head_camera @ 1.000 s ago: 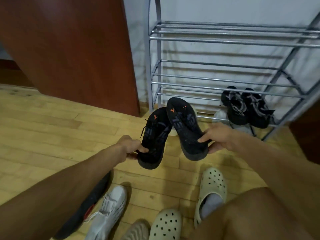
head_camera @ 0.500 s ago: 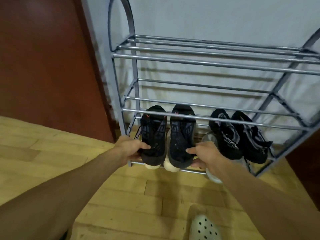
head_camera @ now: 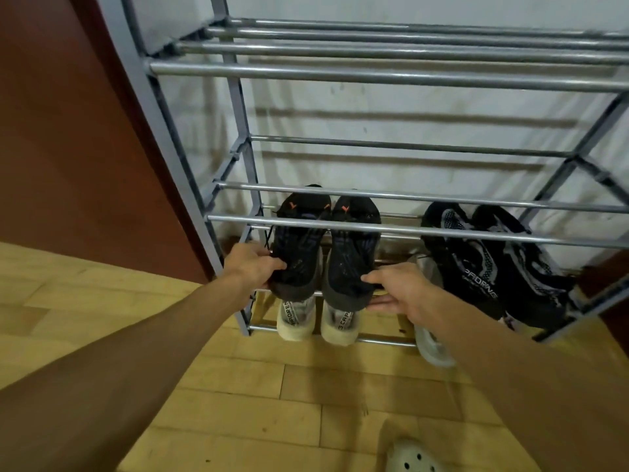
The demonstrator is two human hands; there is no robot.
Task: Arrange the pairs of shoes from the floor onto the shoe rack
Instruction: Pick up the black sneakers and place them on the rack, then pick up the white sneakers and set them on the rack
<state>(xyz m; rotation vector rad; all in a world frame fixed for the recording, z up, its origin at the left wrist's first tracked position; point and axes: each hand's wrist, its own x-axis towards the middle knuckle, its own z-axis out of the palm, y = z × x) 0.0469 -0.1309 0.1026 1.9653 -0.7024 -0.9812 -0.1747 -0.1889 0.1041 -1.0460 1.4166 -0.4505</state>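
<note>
black shoes (head_camera: pixel 326 253) pushed deeper onto bottom shelf of shoe rack (head_camera: pixel 374 76), left hand (head_camera: pixel 253 267) and right hand (head_camera: pixel 396 287) fingers pinching heels, second pair (head_camera: pixel 490 264) just beside, upper shelves free

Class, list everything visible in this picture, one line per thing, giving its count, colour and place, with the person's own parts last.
shoe rack: one, grey metal, against the wall, with several tiers of bars.
black shoes with pale soles: two, on the lowest tier at its left end, heels toward the camera, one in each hand.
black and grey patterned shoes: two, on the lowest tier at the right.
pale shoe: one, partly hidden behind the right hand.
perforated clog: one, cream, bottom edge of view.
floor: wooden, light brown.
panel: reddish brown, left of rack.
wall: whitish.
left hand: gripping the left shoe.
right hand: gripping the right shoe.
</note>
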